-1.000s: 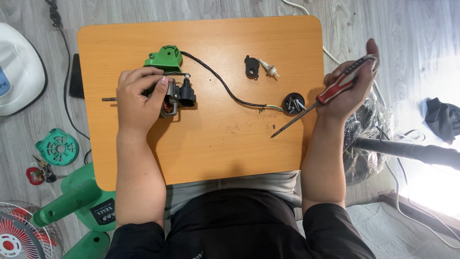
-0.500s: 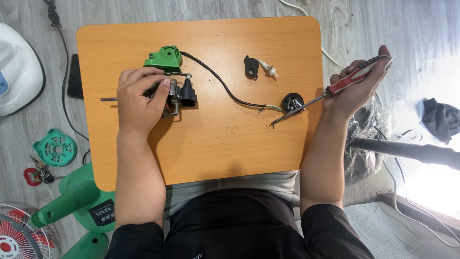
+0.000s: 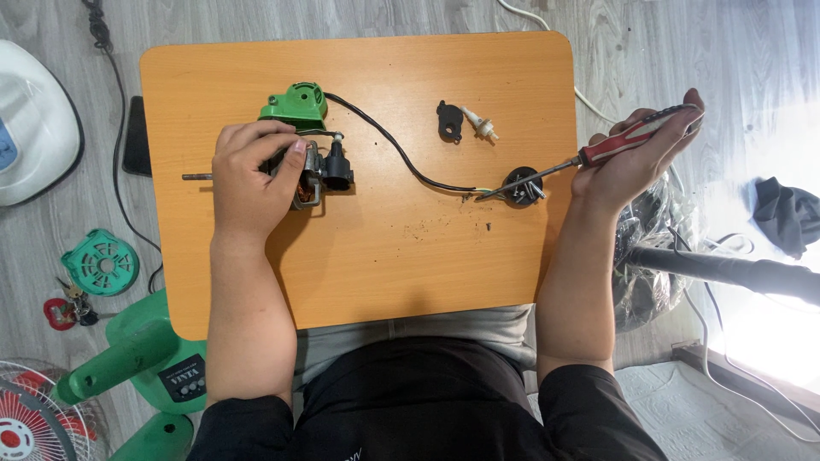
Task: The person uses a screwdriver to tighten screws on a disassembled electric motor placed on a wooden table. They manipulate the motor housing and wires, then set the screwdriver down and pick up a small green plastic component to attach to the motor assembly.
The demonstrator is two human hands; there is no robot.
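Right hand [image 3: 636,158] w/ red-handled screwdriver [image 3: 589,155] has shifted; tip now at black round part [image 3: 521,188] on surface [image 3: 384,256]. Left hand [image 3: 252,175] stays clamped on fan motor [image 3: 312,175], surface's left half. No containers.

We've swung our right hand [image 3: 636,158] out toward 3 o'clock, so the screwdriver [image 3: 589,158] lies flatter, tip by the black plug [image 3: 521,189].

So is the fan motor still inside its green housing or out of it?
Out. The motor lies bare on the table under the left hand, windings exposed; the green housing piece sits behind it.
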